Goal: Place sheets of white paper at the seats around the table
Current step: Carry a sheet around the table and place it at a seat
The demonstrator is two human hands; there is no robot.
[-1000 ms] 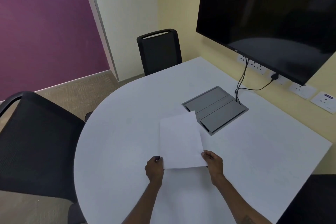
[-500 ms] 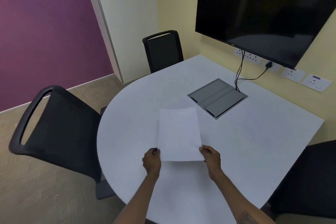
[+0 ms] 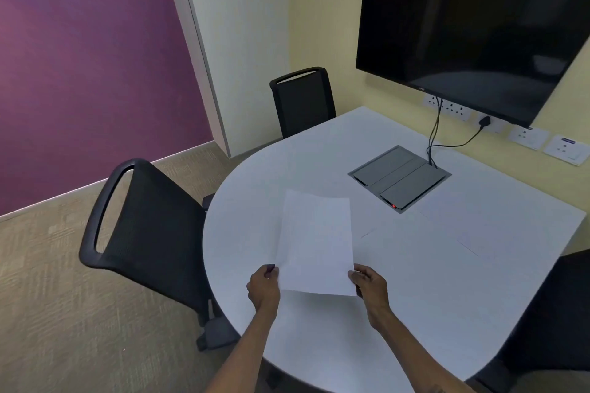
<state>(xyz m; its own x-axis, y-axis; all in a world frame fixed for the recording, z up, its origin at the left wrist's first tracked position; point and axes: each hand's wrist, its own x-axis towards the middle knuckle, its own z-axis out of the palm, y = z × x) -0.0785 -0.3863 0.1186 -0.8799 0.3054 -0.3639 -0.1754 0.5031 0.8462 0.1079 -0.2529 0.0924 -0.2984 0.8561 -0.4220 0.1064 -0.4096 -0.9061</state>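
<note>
I hold white paper (image 3: 316, 242) just above the near part of the white table (image 3: 255, 188). My left hand (image 3: 263, 289) pinches its lower left corner, and my right hand (image 3: 370, 287) grips its lower right corner. I cannot tell whether it is one sheet or a thin stack. Faint edges on the right half of the table look like a white sheet (image 3: 459, 230) lying flat there. Black chairs stand at the left (image 3: 153, 226), the far side (image 3: 303, 102) and the right (image 3: 558, 313).
A grey cable box (image 3: 399, 177) is set into the table's middle, with black cables (image 3: 434, 134) running up to wall sockets. A large dark screen (image 3: 472, 25) hangs on the yellow wall. Carpeted floor (image 3: 79, 313) lies left of the table.
The view has drawn back and swung left, so the left chair and the floor show more fully. Both hands have kept hold of the paper, which stays low over the table.
</note>
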